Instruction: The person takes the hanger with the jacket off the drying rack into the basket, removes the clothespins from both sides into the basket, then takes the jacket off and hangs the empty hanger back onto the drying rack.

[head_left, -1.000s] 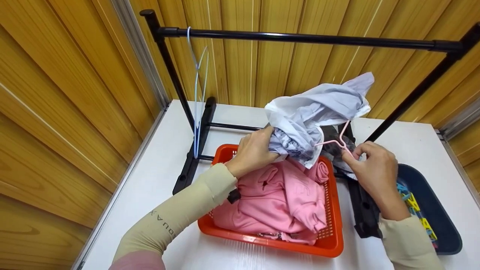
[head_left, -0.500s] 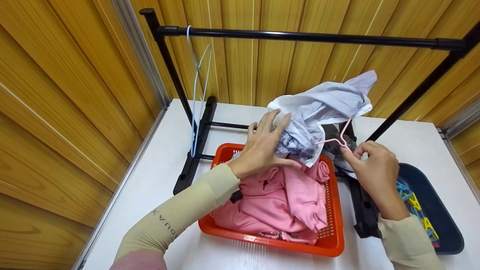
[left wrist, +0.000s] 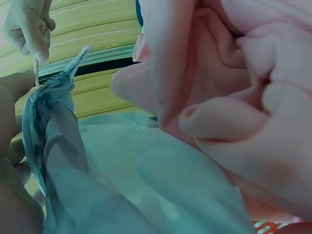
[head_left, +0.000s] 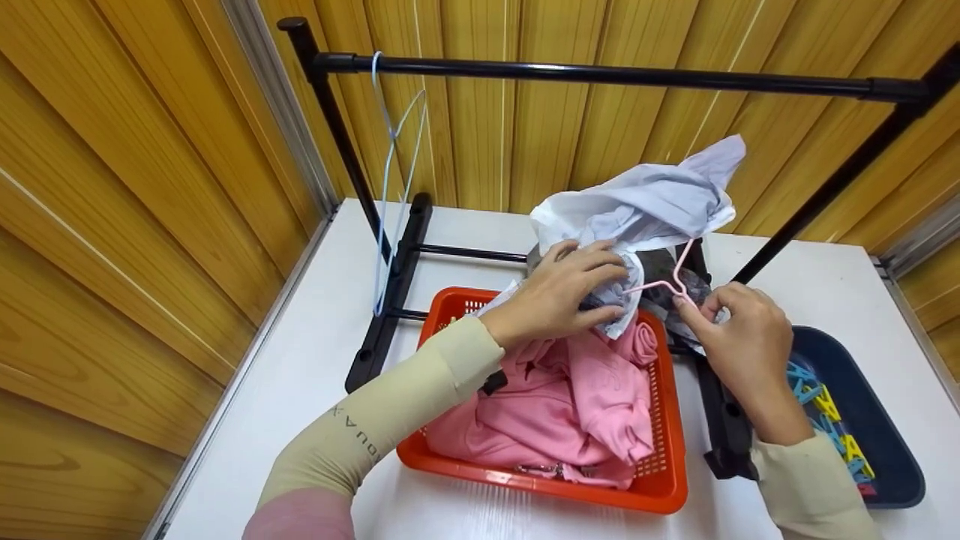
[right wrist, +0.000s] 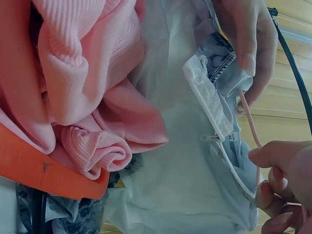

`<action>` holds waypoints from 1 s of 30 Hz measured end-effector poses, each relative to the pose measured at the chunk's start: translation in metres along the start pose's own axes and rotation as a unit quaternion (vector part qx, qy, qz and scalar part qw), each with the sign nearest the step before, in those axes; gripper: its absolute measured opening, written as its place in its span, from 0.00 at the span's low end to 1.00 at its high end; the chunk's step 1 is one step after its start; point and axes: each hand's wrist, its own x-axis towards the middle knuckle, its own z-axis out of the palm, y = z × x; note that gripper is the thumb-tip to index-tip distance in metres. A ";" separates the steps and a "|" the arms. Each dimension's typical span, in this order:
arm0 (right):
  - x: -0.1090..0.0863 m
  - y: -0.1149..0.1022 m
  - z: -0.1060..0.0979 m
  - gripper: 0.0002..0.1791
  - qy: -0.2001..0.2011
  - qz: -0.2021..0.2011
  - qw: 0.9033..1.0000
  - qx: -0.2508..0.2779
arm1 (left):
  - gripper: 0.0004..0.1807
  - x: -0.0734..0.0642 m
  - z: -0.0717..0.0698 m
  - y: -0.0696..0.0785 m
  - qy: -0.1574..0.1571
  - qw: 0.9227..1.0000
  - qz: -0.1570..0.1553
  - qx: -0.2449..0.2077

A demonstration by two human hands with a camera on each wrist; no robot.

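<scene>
My right hand (head_left: 750,345) pinches a pink wire hanger (head_left: 666,284) near its neck. The hanger's arms run into a crumpled light grey zipped garment (head_left: 652,202), whose zip pull (right wrist: 209,138) shows in the right wrist view. My left hand (head_left: 566,292) bends over the garment's near left part, with the thumb below and the fingers above. In the right wrist view its fingers (right wrist: 248,53) close round the cloth at the end of one hanger arm. Below lies pink clothing (head_left: 555,412) in an orange basket (head_left: 540,480). The far ends of the hanger are hidden in the cloth.
A black rack bar (head_left: 600,73) crosses behind the hands, with a light blue hanger (head_left: 390,187) at its left end. A dark tray (head_left: 900,457) of blue and yellow clothespins (head_left: 829,405) stands right. Dark grey cloth (head_left: 664,277) lies behind the basket.
My left hand let go of the garment's left side with fingers spread, then moved right and took hold nearer the hanger. My right hand keeps its pinch and has shifted slightly left.
</scene>
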 end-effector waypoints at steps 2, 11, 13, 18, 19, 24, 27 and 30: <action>0.000 0.000 0.000 0.21 0.001 0.000 1.000 0.002 | 0.22 0.002 0.001 0.001 0.000 1.000 0.003 0.012; -0.001 0.001 0.001 0.21 0.013 -0.003 1.000 0.007 | 0.12 -0.001 0.000 0.001 0.012 1.000 -0.006 0.009; -0.001 0.001 0.001 0.21 0.014 -0.002 1.000 0.006 | 0.11 -0.002 -0.001 0.000 0.022 1.000 -0.007 0.005; 0.000 0.002 0.000 0.20 0.007 0.016 1.000 0.009 | 0.10 -0.007 -0.002 -0.002 0.045 0.999 -0.008 0.005; 0.000 0.003 0.000 0.20 0.006 0.020 1.000 0.012 | 0.10 -0.008 -0.003 -0.003 0.050 0.999 -0.008 0.003; 0.001 0.009 -0.001 0.19 0.020 0.019 0.999 0.029 | 0.12 -0.013 -0.005 -0.007 0.069 0.998 -0.008 -0.004; 0.001 0.012 -0.001 0.20 0.029 0.013 0.999 0.035 | 0.12 -0.016 -0.007 -0.010 0.068 0.998 -0.004 0.003; 0.001 0.013 -0.001 0.20 0.032 0.012 0.999 0.037 | 0.14 -0.018 -0.008 -0.012 0.065 0.998 0.000 0.015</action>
